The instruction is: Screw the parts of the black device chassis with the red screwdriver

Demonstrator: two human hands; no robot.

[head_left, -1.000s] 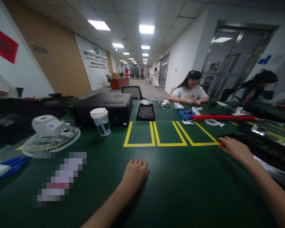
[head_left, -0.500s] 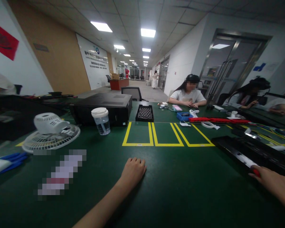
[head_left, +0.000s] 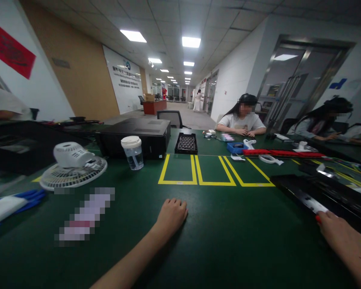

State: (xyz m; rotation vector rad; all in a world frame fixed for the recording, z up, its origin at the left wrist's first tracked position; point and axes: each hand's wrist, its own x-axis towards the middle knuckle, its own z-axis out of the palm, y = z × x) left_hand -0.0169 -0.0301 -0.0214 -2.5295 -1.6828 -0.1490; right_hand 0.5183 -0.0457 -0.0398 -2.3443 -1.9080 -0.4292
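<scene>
On the dark green table mat, we are resting our left hand palm down, fingers loosely curled and gripping nothing. Our right hand is holding a slim red tool in closed fingers, with the tip at the near end of the long black plastic tray. We are judging this to be a positioning step, and the next move is calling for steady tip placement.

Long corridor, ceiling lights, wood wall

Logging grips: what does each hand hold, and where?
Left hand holds nothing, resting on the table. Right hand grips a red item around its middle; only its ends show.
</scene>
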